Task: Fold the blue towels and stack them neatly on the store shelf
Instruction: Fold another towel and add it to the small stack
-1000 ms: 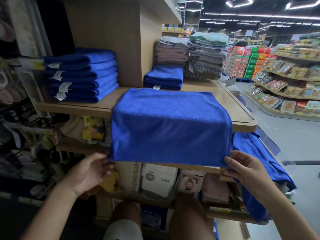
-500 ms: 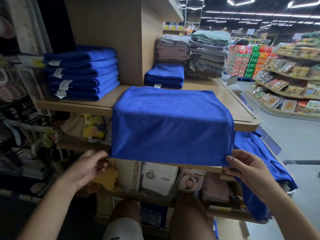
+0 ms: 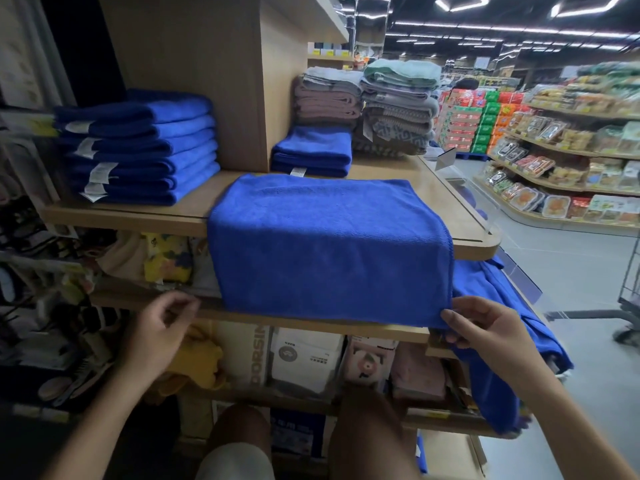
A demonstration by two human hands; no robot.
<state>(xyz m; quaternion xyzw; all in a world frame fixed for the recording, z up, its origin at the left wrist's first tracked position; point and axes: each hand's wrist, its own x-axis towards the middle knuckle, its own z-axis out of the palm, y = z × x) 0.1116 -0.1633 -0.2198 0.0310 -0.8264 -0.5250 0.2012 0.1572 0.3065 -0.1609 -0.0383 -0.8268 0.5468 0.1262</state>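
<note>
Right now a blue towel [image 3: 329,247] lies draped over the front edge of the wooden shelf [image 3: 138,213]; the right hand [image 3: 485,330] pinches its lower right corner, while the left hand [image 3: 162,323] hovers apart, fingers loosely curled, holding nothing

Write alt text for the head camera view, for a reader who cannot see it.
A blue towel hangs over the front edge of a wooden store shelf; the right hand pinches its lower right corner, and the left hand is off the cloth. Folded blue towels sit stacked behind on the left.
</note>
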